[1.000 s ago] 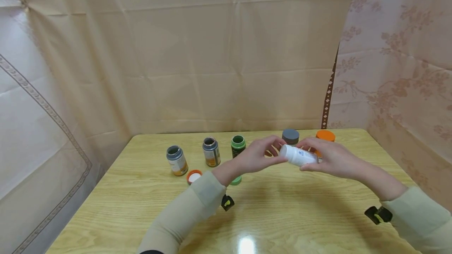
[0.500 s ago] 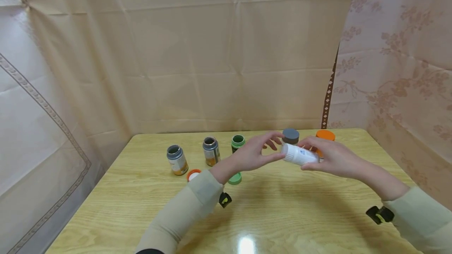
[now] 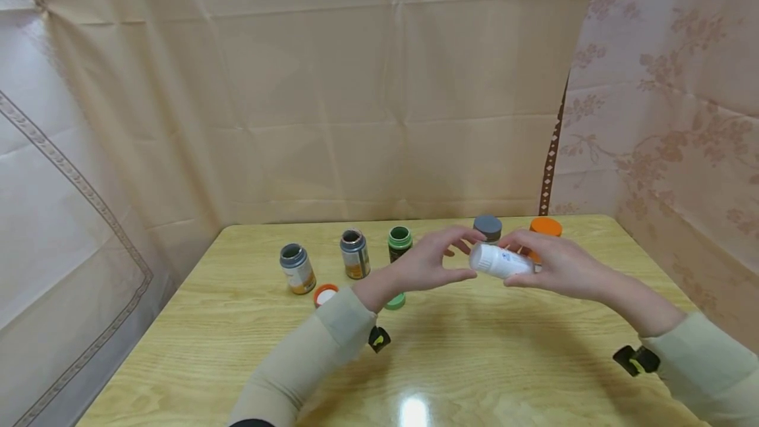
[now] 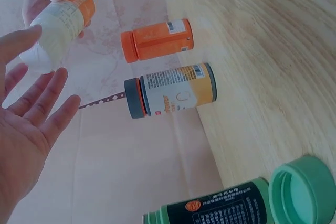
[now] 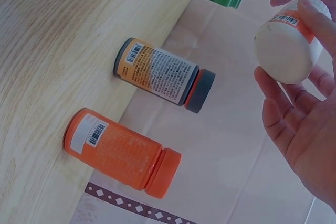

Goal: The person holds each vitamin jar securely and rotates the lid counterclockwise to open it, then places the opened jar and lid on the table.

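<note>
A white pill bottle (image 3: 511, 265) with a ribbed white cap (image 3: 483, 259) is held tilted above the table, cap toward the left. My right hand (image 3: 560, 270) grips its body, thumb below and fingers above. The right wrist view shows its round white base (image 5: 286, 59) and an orange band. My left hand (image 3: 431, 261) is around the cap end with fingers spread. In the left wrist view the left hand's fingers (image 4: 44, 103) are mostly straight, close by the cap, with the thumb across it.
Closed grey-capped bottle (image 5: 157, 72) and orange bottle (image 5: 118, 150) stand behind the hands. Uncapped grey-necked bottles (image 3: 298, 271) (image 3: 355, 256) and a green bottle (image 3: 400, 240) stand left. An orange-rimmed lid (image 3: 325, 295) and green lid (image 4: 303, 192) lie on the table (image 3: 474, 361).
My left thumb and fingers shift about the cap, coming off its side and spreading around it again. The right hand keeps its grip, and the bottle stays almost in place.
</note>
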A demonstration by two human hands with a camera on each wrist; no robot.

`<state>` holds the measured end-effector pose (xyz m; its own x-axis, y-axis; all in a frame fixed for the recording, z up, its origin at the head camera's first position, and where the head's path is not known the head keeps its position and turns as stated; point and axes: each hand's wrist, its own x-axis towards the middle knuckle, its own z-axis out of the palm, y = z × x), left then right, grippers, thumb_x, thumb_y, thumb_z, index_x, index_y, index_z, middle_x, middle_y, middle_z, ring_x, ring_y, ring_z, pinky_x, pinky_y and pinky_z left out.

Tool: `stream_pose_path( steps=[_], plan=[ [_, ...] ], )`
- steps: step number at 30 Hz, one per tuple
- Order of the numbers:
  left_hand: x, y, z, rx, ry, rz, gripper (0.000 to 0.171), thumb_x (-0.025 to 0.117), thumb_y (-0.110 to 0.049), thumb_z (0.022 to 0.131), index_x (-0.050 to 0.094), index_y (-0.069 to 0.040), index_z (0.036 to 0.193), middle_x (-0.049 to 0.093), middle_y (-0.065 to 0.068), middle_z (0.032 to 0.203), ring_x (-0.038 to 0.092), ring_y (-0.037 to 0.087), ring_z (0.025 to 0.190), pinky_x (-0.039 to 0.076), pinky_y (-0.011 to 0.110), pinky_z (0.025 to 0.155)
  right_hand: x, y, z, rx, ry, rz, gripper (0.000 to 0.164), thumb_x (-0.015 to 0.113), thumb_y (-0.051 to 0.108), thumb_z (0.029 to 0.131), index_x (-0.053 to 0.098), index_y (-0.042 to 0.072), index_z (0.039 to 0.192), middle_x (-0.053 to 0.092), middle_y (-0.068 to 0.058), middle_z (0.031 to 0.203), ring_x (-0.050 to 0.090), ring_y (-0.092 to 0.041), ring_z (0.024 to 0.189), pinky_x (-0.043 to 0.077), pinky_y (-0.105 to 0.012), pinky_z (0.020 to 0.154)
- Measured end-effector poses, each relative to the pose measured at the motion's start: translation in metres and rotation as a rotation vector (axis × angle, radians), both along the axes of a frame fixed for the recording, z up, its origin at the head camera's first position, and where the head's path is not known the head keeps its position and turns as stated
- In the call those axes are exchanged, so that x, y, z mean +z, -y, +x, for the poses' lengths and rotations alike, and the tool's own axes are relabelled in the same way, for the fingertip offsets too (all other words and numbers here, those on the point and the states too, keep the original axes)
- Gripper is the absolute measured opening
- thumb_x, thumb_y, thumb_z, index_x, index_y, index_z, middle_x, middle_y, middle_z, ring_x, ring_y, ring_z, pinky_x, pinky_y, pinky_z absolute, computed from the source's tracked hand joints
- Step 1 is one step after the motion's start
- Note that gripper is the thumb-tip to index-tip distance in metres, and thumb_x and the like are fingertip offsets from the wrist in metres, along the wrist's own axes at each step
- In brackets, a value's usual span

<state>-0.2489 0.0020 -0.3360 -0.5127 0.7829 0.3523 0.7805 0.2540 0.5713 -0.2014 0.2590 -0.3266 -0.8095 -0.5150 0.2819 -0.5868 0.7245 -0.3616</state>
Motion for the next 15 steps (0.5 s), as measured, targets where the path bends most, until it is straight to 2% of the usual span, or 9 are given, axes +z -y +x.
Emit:
stream_pose_path(
  steps=[6, 15],
  plan=[
    [-0.0034, -0.0039, 0.0003, -0.006, 0.033, -0.005, 0.046, 0.073, -0.014, 0.088, 0.054, -0.011, 0.130, 0.058, -0.001, 0.124, 0.056, 0.003, 0.100, 0.047, 0.018, 0.084, -0.0024, 0.0002, -0.0008, 0.005, -0.010, 0.008, 0.048, 0.080, 0.042, 0.077, 0.060, 0.019, 0.114, 0.060, 0.007, 0.096, 0.056, -0.010, 0.079, 0.048, -0.028, 0.061],
    [-0.0060, -0.0056, -0.0011, 0.053, 0.115, -0.016, 0.039, 0.070, -0.027, 0.091, 0.057, -0.012, 0.124, 0.061, -0.007, 0.104, 0.058, 0.004, 0.091, 0.050, 0.023, 0.082, -0.0033, 0.0008, -0.0009, 0.008, -0.018, 0.008, 0.048, 0.081, 0.041, 0.078, 0.060, 0.018, 0.115, 0.060, 0.007, 0.097, 0.055, -0.009, 0.078, 0.048, -0.027, 0.061]
  ],
)
